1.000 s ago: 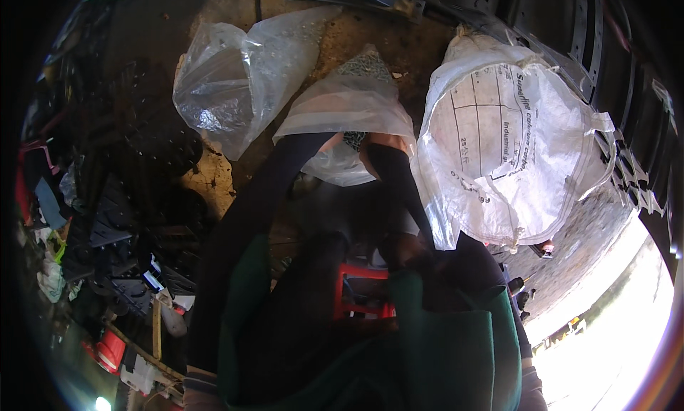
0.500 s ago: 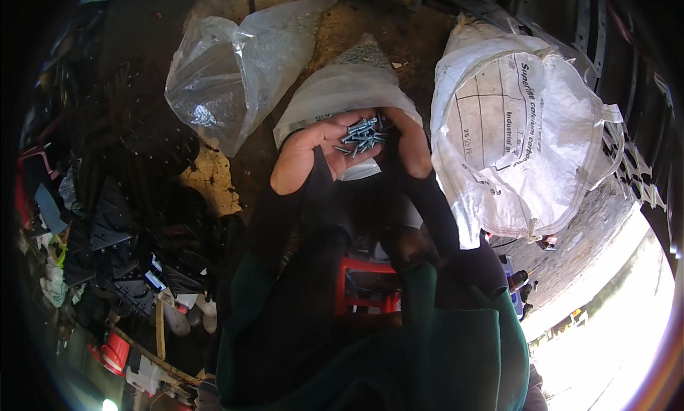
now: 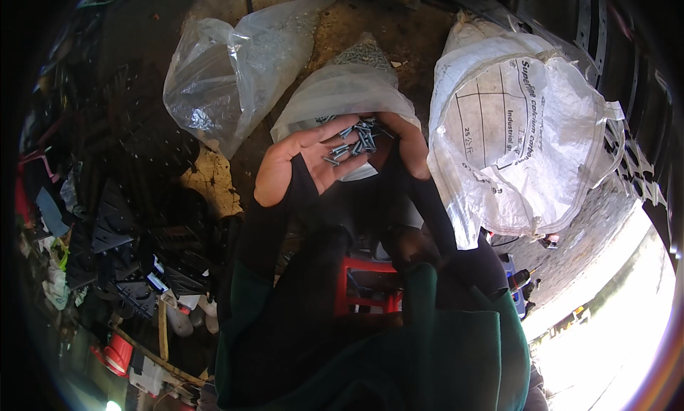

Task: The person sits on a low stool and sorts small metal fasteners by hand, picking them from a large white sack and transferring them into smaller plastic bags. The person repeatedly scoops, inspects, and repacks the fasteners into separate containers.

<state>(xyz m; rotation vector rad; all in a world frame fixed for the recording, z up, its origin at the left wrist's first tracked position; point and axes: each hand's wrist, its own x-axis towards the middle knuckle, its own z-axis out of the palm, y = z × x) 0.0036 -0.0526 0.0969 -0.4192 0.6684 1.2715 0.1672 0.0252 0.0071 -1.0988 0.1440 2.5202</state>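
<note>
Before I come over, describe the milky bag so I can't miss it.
Start from the big white woven sack on the right. Between it and the clear bag on the left lies the milky bag, its mouth facing the lower edge. Unlike both neighbours, it has the left hand and right hand at its opening.

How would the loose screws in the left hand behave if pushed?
Probably stiff: the screws look metallic, with straight shanks. They'd likely slide or roll apart, lying in a loose heap at different angles. Some might spill, since the left hand is spread open beneath them.
</note>
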